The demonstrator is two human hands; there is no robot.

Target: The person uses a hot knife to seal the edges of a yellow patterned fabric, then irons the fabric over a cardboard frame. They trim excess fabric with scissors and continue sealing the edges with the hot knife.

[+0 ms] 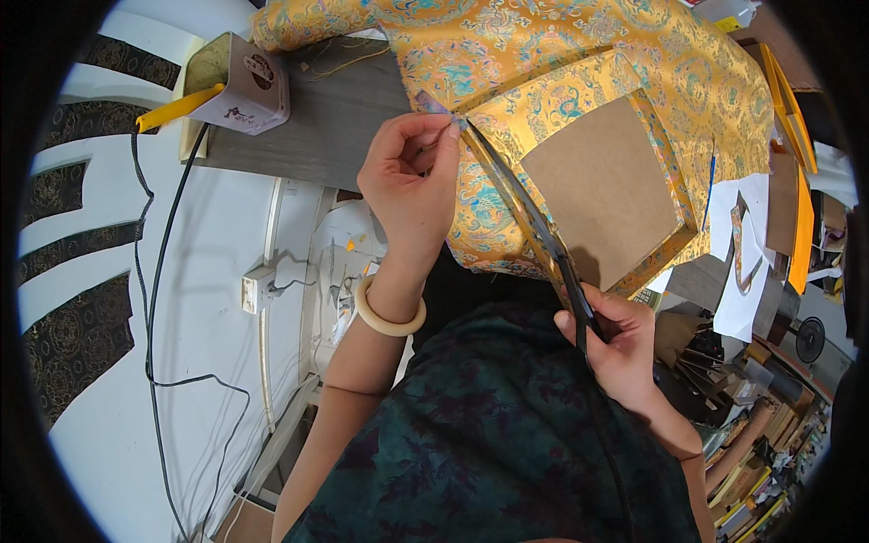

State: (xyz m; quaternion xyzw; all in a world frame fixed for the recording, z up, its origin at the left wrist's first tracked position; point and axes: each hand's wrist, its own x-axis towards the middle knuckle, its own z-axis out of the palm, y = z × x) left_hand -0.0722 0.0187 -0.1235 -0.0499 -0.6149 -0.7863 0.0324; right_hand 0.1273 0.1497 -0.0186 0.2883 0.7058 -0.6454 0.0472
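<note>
My left hand pinches a corner of gold brocade fabric between thumb and fingertips. In my right hand is a pair of long black scissors. Their blades lie along the near left edge of a shallow brocade-covered box, and the tips end close beside my left fingertips. Whether the blades are parted is hard to see. Brown board fills the middle of the box. The same patterned fabric spreads around and beyond it.
A square pinkish-white container with a yellow-handled tool stands at the left on the grey table. Black cords hang down the white wall. A blue pen-like stick and white paper lie to the right.
</note>
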